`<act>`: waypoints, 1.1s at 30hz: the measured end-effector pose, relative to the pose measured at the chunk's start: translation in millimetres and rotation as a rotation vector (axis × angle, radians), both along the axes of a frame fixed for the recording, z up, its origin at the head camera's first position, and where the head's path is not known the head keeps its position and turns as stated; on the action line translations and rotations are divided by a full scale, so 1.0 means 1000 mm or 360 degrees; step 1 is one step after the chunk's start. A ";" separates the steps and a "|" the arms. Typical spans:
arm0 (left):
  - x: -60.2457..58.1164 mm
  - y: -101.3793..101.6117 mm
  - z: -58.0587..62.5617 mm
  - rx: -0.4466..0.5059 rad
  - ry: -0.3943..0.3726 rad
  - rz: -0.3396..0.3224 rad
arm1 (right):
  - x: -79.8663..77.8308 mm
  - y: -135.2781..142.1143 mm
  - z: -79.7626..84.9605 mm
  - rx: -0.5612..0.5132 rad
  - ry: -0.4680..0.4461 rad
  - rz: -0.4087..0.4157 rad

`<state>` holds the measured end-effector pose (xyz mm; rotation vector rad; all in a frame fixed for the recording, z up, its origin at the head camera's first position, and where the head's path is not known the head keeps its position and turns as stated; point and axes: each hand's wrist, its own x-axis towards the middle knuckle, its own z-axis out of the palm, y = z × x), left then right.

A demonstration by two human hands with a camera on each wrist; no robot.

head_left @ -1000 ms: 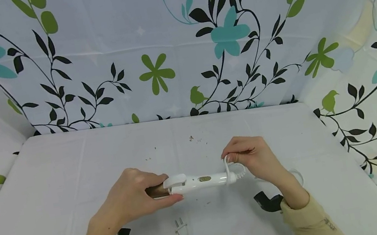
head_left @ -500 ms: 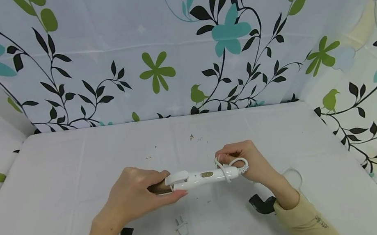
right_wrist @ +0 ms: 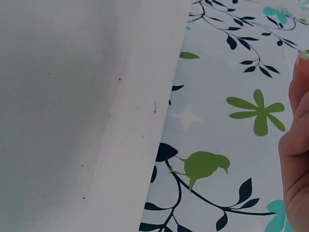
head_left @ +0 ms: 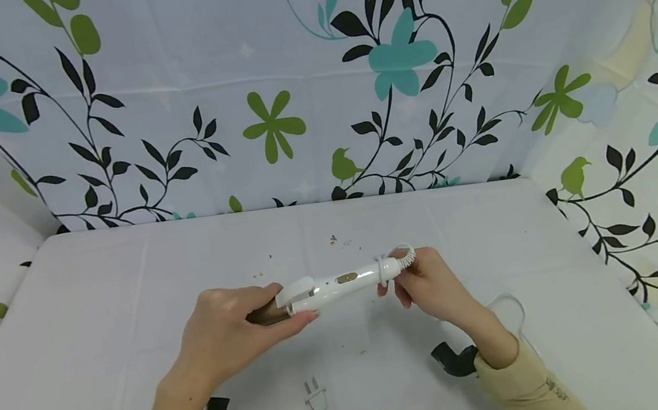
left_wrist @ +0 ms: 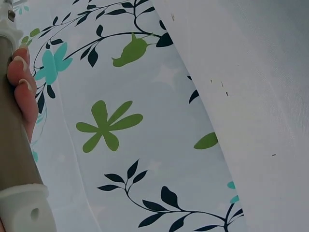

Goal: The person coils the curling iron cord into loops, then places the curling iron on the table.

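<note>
A white hair curling iron [head_left: 332,287] with a brown barrel is held above the table, its right end tilted up. My left hand [head_left: 228,327] grips it round the barrel, thumb and fingers on opposite sides. In the left wrist view the brown barrel [left_wrist: 19,125] runs along the left edge, with fingertips [left_wrist: 24,92] beside it. My right hand [head_left: 437,285] is at the cord end, fingers curled by the handle, holding the white cord [head_left: 404,255] that loops round it. The handle partly hides these fingertips. Only part of the right hand [right_wrist: 297,154] shows in the right wrist view.
A two-pin plug [head_left: 318,401] lies on the white table [head_left: 122,297] at the front, its cord running right. Small brown crumbs [head_left: 333,239] lie farther back. Black straps [head_left: 456,359] hang at both wrists. A leaf-patterned curtain [head_left: 164,80] surrounds the table.
The iron's cord end has risen and tilted up. My right hand has gone from pinching the cord loop above the handle to below and behind its end. The left hand keeps its grip.
</note>
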<state>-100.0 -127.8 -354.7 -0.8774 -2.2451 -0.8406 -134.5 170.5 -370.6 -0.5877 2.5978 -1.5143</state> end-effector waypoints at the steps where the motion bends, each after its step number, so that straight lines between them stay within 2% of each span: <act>1: 0.001 0.000 0.001 -0.0016 -0.0040 0.0059 | 0.000 -0.001 -0.001 0.0015 0.0005 0.0029; 5: 0.005 0.001 0.005 -0.0066 -0.0282 0.0276 | 0.004 -0.004 -0.001 0.0095 0.0052 0.0133; 8: 0.006 0.001 0.006 -0.0091 -0.0444 0.0360 | 0.006 -0.006 0.000 0.0182 0.0139 0.0178; 12: 0.004 0.002 0.005 -0.0146 -0.0513 0.0427 | 0.008 -0.006 0.001 0.0284 0.0241 0.0251; 19: 0.004 0.004 0.003 -0.0223 -0.0580 0.0481 | 0.008 -0.005 0.003 0.0429 0.0390 0.0356; 26: 0.003 0.007 0.002 -0.0256 -0.0677 0.0527 | 0.011 -0.004 0.006 0.0380 0.0458 0.0526; 33: 0.001 0.004 0.002 -0.0275 -0.0880 0.0560 | 0.013 0.000 0.011 0.0401 0.0549 0.0566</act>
